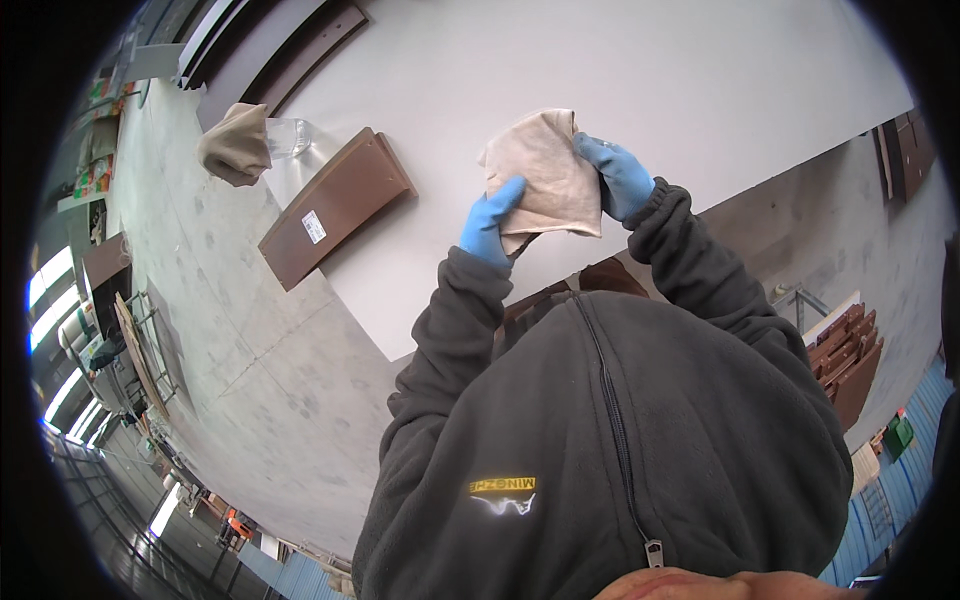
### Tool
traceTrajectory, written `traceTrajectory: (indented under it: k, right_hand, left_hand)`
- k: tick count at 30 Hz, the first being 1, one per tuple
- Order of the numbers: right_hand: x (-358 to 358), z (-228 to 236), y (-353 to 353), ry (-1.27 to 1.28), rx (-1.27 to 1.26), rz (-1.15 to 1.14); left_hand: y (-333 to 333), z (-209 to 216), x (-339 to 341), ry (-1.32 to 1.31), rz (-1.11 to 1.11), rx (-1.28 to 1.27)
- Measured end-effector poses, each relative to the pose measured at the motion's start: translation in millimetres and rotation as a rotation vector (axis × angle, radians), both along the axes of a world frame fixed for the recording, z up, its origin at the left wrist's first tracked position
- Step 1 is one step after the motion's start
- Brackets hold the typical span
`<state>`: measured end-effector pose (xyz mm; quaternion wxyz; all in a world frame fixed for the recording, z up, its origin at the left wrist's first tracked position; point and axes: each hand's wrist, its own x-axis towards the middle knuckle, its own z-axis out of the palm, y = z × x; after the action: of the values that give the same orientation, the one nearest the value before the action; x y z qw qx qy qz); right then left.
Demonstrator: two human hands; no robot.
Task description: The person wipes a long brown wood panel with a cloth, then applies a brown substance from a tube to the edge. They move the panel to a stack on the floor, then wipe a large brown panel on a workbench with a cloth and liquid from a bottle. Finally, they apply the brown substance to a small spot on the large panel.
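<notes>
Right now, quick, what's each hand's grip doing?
Left hand: closed, holding the beige cloth by its lower left side.
Right hand: closed, holding the same cloth by its right edge.

The place looks like a factory workshop, shown by its grey concrete floor [230, 320], broad white worktable [680, 70] and stacked brown panels [850, 365].

My fingers [508, 193], in matt blue gloves [482, 235], press soft, wrinkled cloth [545, 175], while my jacket [500, 410] is matt fleece, the desk [700, 80] looks smooth and matt, and the smooth, faintly glossy brown board [345, 195] bears a paper label [314, 227].
</notes>
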<state>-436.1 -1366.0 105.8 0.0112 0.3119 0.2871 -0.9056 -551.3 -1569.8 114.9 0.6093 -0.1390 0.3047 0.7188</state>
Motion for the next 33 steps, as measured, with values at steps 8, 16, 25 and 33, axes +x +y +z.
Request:
traceTrajectory:
  k: [8, 16, 25, 33]
  right_hand:
    - [18.9, -45.0, -0.4, 0.057, 0.457, 0.002]
    - [-12.5, -31.5, -85.2, 0.403, 0.016, -0.024]
    - [-74.1, -6.6, -81.2, 0.049, -0.132, -0.43]
    - [-73.9, -17.0, -75.1, -0.07, 0.072, -0.446]
  left_hand:
    - [4.8, 10.1, 6.8, 0.152, 0.233, -0.186]
    - [46.3, 11.9, 13.5, 0.348, 0.571, -0.2]
    - [-16.0, 2.4, -25.5, 0.724, 0.349, -0.422]
    - [-159.5, 3.2, -299.6, 1.112, 0.78, -0.902]
